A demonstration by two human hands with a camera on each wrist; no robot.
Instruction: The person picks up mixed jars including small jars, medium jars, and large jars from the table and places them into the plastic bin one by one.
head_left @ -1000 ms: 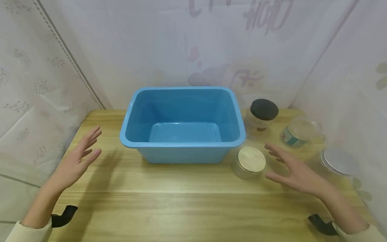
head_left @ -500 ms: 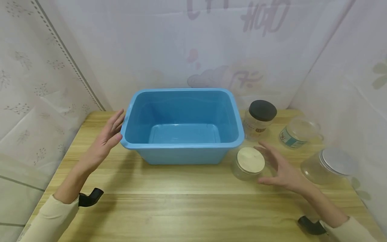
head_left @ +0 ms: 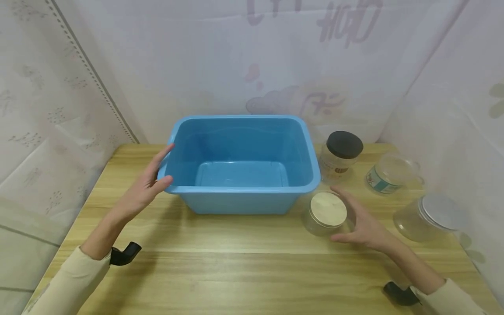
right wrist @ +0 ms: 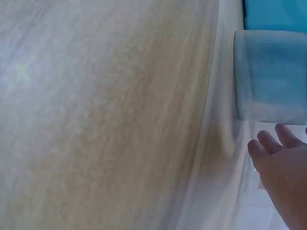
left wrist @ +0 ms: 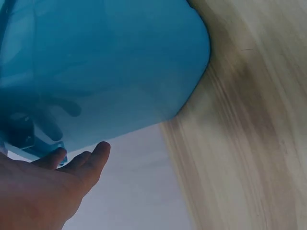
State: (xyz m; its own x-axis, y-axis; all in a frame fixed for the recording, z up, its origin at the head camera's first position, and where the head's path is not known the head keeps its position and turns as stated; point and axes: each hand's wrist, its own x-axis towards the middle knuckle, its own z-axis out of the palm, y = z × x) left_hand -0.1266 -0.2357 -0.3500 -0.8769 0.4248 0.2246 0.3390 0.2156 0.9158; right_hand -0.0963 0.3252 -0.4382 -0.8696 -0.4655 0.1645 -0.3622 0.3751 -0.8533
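A blue plastic basin (head_left: 240, 201) stands in the middle of the table. At its left rim is my left hand (head_left: 143, 188), thumb and fingertips overlapping the rim in the head view; in the left wrist view its fingers (left wrist: 96, 160) lie along the outer wall, and whether they touch is hard to tell. To the right of the basin stands a clear jar with a pale gold lid (head_left: 328, 209). My right hand (head_left: 360, 225) reaches around the jar's right side, thumb in front and fingers behind. In the right wrist view a narrow gap shows between the fingers and the clear jar (right wrist: 273, 79).
Behind that jar stands a clear jar with a black lid (head_left: 344, 144). Farther right are a clear handled jar with a teal label (head_left: 382, 179) and a clear jar with a silver lid (head_left: 417, 221). Patterned white curtains surround the wooden table (head_left: 236, 271).
My left hand has moved right, from beside the basin to its left rim. My right hand has moved left, closer around the gold-lidded jar. Basin and jars have stayed in place.
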